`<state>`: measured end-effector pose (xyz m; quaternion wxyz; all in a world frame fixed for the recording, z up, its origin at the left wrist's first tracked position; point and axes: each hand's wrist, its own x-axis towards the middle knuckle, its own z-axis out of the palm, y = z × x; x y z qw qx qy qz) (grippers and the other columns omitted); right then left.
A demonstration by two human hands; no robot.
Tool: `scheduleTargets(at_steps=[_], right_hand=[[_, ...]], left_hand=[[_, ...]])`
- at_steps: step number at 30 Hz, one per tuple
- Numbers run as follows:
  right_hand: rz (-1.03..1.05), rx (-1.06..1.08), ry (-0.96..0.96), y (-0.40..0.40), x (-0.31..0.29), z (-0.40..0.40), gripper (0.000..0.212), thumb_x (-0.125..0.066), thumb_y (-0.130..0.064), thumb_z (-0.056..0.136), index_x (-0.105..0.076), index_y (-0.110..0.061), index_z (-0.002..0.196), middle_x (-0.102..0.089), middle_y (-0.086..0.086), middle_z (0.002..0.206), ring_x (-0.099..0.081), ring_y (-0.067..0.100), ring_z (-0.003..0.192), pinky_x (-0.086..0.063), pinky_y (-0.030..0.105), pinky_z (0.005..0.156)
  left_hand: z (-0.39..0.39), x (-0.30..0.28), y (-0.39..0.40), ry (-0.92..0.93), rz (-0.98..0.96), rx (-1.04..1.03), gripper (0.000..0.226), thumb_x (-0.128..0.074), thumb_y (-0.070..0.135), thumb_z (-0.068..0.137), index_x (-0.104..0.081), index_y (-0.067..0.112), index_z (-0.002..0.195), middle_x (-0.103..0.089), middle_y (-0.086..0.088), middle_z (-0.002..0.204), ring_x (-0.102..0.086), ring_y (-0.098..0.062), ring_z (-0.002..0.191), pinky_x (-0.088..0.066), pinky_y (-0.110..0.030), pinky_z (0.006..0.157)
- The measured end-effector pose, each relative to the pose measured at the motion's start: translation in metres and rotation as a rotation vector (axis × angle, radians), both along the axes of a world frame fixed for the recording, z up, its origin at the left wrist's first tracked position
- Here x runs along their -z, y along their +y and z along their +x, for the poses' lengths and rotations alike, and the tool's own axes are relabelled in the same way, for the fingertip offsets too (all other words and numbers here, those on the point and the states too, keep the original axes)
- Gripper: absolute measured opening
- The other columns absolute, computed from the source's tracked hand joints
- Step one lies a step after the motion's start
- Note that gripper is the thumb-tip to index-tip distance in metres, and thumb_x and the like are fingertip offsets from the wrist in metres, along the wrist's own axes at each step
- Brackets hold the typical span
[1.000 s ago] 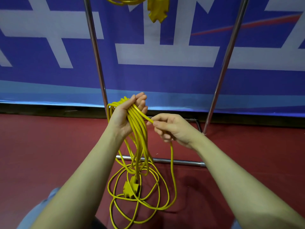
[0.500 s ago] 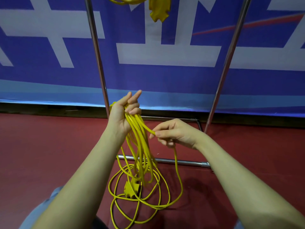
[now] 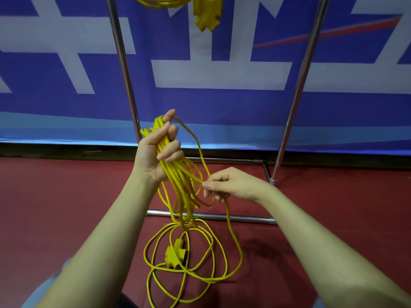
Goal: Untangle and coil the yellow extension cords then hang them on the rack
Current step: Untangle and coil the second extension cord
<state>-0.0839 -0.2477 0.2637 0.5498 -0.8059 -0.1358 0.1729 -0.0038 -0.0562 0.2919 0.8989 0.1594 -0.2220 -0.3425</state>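
Note:
My left hand [image 3: 159, 152] grips a bundle of several loops of the yellow extension cord [image 3: 180, 185], held upright in front of the rack. One strand arcs from the top of that bundle down to my right hand [image 3: 226, 185], which pinches it lower and to the right. The slack cord lies in loose loops on the red floor [image 3: 55, 218], with its yellow socket block [image 3: 174, 254] in the middle. Another coiled yellow cord [image 3: 164, 2] with its socket block [image 3: 206, 13] hangs at the top of the metal rack [image 3: 300, 81].
The rack's two steel uprights stand left and right of my hands, and its base bars [image 3: 222, 216] lie on the floor just behind the loose loops. A blue and white banner [image 3: 222, 74] covers the wall behind.
My left hand has closed its fingers round the bundle with a new loop laid in. My right hand has slid down and to the right along the strand.

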Motion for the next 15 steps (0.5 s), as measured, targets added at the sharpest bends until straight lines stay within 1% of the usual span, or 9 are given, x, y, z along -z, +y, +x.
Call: scheduleTargets(at_steps=[2, 3, 5, 6, 8, 9, 11, 13, 15], right_hand=[[0.0, -0.003, 0.005, -0.0015, 0.0015, 0.0001, 0.025, -0.055, -0.024, 0.094, -0.067, -0.01, 0.077, -0.053, 0.004, 0.062, -0.049, 0.011, 0.059, -0.044, 0.017, 0.058], [-0.011, -0.008, 0.011, -0.0023, 0.0026, -0.0003, 0.025, -0.056, -0.025, 0.094, -0.067, -0.009, 0.078, -0.053, 0.003, 0.061, -0.049, 0.012, 0.059, -0.044, 0.018, 0.058], [-0.031, -0.012, 0.025, -0.0049, 0.005, -0.001, 0.026, -0.056, -0.026, 0.094, -0.067, -0.008, 0.08, -0.053, 0.0, 0.059, -0.049, 0.012, 0.058, -0.043, 0.018, 0.058], [-0.035, -0.009, 0.025, -0.0061, 0.0058, -0.0012, 0.025, -0.056, -0.026, 0.094, -0.068, -0.009, 0.08, -0.052, -0.001, 0.059, -0.049, 0.011, 0.058, -0.043, 0.018, 0.058], [-0.035, 0.005, 0.01, -0.0065, 0.0053, -0.001, 0.025, -0.055, -0.026, 0.094, -0.068, -0.01, 0.079, -0.052, -0.001, 0.059, -0.049, 0.009, 0.057, -0.043, 0.016, 0.057], [-0.033, 0.014, 0.0, -0.0057, 0.0046, -0.0005, 0.025, -0.055, -0.025, 0.095, -0.067, -0.011, 0.078, -0.052, 0.0, 0.059, -0.049, 0.008, 0.057, -0.043, 0.015, 0.057], [-0.027, 0.025, -0.012, -0.0032, 0.0045, 0.0008, 0.025, -0.055, -0.025, 0.095, -0.067, -0.013, 0.076, -0.051, 0.001, 0.061, -0.048, 0.009, 0.058, -0.041, 0.013, 0.056], [-0.023, 0.031, -0.01, -0.0011, 0.0065, 0.0025, 0.024, -0.054, -0.024, 0.095, -0.066, -0.013, 0.077, -0.051, 0.0, 0.061, -0.048, 0.009, 0.058, -0.041, 0.013, 0.056], [-0.006, 0.034, -0.007, -0.0004, 0.0095, 0.0046, 0.021, -0.053, -0.02, 0.096, -0.064, -0.013, 0.079, -0.052, 0.001, 0.064, -0.049, 0.008, 0.059, -0.041, 0.015, 0.058]], left_hand=[[-0.0039, 0.0006, -0.0005, -0.009, 0.029, -0.154, 0.029, -0.078, -0.001, 0.068, -0.067, 0.011, 0.092, -0.074, -0.009, 0.088, -0.05, -0.01, 0.038, -0.043, -0.019, 0.037], [-0.0064, 0.0006, -0.0015, -0.025, 0.063, -0.224, 0.028, -0.082, 0.0, 0.06, -0.068, 0.013, 0.081, -0.074, -0.007, 0.095, -0.058, -0.011, 0.047, -0.049, -0.022, 0.041], [-0.0101, 0.0003, -0.0031, -0.049, 0.118, -0.301, 0.025, -0.08, -0.001, 0.056, -0.067, 0.013, 0.071, -0.071, -0.007, 0.111, -0.068, -0.014, 0.069, -0.058, -0.03, 0.058], [-0.0103, -0.0003, -0.0034, -0.048, 0.121, -0.301, 0.026, -0.08, -0.002, 0.054, -0.069, 0.013, 0.073, -0.069, -0.008, 0.116, -0.069, -0.012, 0.07, -0.059, -0.03, 0.062], [-0.0086, -0.0013, -0.0021, -0.042, 0.08, -0.257, 0.035, -0.084, -0.003, 0.055, -0.073, 0.01, 0.086, -0.069, -0.01, 0.115, -0.055, -0.004, 0.046, -0.053, -0.021, 0.05], [-0.006, -0.0005, -0.0006, -0.033, 0.036, -0.207, 0.039, -0.082, -0.002, 0.06, -0.073, 0.007, 0.097, -0.07, -0.011, 0.111, -0.042, -0.003, 0.038, -0.046, -0.017, 0.043], [-0.0028, -0.0008, 0.0019, -0.012, -0.045, -0.106, 0.038, -0.073, 0.001, 0.076, -0.067, 0.005, 0.114, -0.072, -0.013, 0.101, -0.028, -0.003, 0.036, -0.038, -0.016, 0.036], [-0.0018, -0.0027, 0.0036, -0.002, -0.01, -0.147, 0.035, -0.071, 0.003, 0.078, -0.067, 0.004, 0.113, -0.072, -0.007, 0.077, -0.024, -0.002, 0.036, -0.033, -0.016, 0.033], [-0.001, -0.0042, 0.006, -0.013, 0.028, -0.154, 0.025, -0.07, 0.006, 0.079, -0.069, 0.002, 0.104, -0.058, 0.0, 0.053, -0.022, -0.002, 0.035, -0.032, -0.016, 0.031]])
